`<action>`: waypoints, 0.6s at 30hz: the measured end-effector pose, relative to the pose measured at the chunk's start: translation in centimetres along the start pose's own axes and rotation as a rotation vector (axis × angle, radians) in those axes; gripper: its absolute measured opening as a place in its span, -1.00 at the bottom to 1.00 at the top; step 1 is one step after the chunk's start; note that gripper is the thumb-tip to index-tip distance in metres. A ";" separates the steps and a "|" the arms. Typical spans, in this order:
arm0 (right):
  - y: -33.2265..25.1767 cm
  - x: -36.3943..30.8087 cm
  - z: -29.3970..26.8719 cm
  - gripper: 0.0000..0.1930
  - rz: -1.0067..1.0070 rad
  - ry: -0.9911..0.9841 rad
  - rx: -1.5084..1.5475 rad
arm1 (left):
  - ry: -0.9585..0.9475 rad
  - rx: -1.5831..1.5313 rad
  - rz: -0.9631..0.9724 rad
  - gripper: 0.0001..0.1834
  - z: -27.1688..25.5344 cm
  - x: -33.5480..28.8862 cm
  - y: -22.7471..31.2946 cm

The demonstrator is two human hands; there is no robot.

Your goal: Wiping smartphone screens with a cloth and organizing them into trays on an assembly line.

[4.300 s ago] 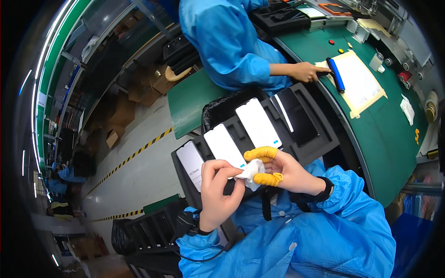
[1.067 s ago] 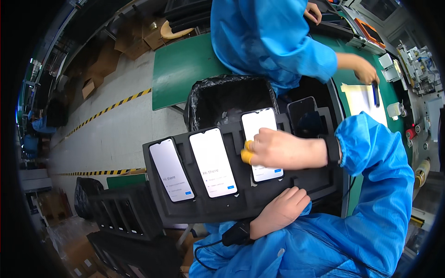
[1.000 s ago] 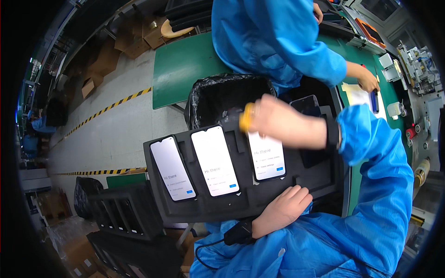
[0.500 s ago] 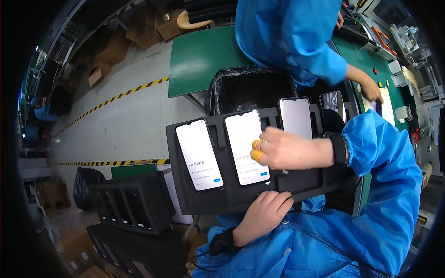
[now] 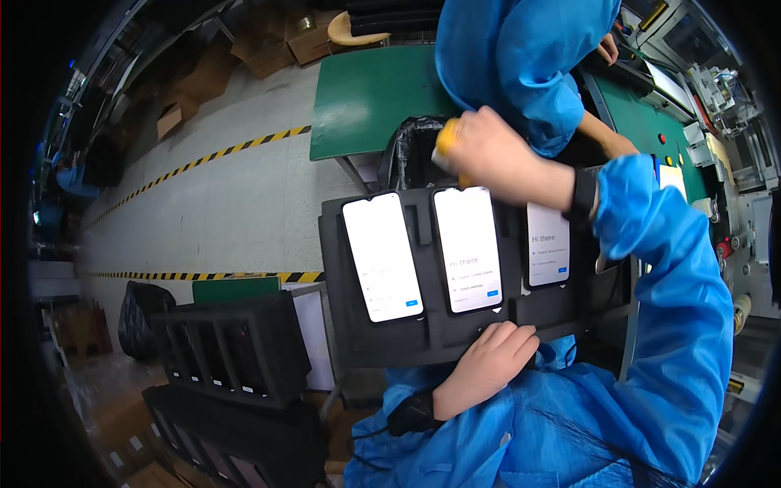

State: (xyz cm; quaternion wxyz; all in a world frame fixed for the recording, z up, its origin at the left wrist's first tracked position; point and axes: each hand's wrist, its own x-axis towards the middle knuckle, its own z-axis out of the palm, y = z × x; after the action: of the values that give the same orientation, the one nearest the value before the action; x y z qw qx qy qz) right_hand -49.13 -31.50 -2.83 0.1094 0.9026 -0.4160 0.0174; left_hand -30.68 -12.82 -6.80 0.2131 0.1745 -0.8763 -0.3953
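Observation:
My right hand (image 5: 488,154), with yellow finger covers, is raised over the far end of the middle phone (image 5: 468,252). Motion smears its fingertips; a pale patch there is too blurred to name. My left hand (image 5: 488,366) lies with fingers extended on the near edge of the black foam tray (image 5: 390,346). Three phones with lit white screens rest in the tray: the left phone (image 5: 381,256), the middle one and the right phone (image 5: 549,248), whose far end my right forearm hides. Farther right, a phone shows only partly beside my sleeve.
Behind the tray stands a bin lined with a black bag (image 5: 399,154), beside a green table (image 5: 374,98). A co-worker in a blue sleeve (image 5: 529,73) works at the right-hand bench (image 5: 626,114). More black trays with phones (image 5: 228,358) stand at lower left.
My right hand has moved from the middle phone's lower screen up toward the bin. The tray appears farther right in view. The right phone's screen now shows text and a blue button.

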 end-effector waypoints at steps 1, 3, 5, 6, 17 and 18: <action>0.5 1.0 0.1 -0.84 0.050 0.142 0.092 | 0.021 -0.001 0.007 -0.68 0.0 -0.1 -0.1; -2.4 1.3 -1.4 -0.84 -0.032 0.014 0.211 | 0.043 -0.012 0.013 -0.69 0.2 -0.3 -0.3; -7.1 1.2 -1.2 -0.87 -0.176 0.084 0.394 | 0.055 -0.025 0.023 -0.71 0.4 -0.4 -0.5; -9.4 1.4 -0.5 -0.86 -0.250 0.018 0.333 | 0.048 -0.017 0.033 -0.73 0.4 -0.4 -0.6; -10.8 4.6 0.5 -0.80 -0.248 -0.068 0.336 | 0.067 -0.013 0.035 -0.76 0.8 -0.4 -0.6; -12.8 3.3 0.5 -0.82 -0.459 0.108 0.332 | 0.074 -0.009 0.027 -0.76 0.7 -0.6 -0.6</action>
State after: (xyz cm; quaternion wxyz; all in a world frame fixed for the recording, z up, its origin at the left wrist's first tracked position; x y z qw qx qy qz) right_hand -37.34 -25.98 -5.23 -0.0169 0.9765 -0.1857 0.1079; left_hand -30.47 -12.43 -7.81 0.2516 0.1763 -0.8682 -0.3896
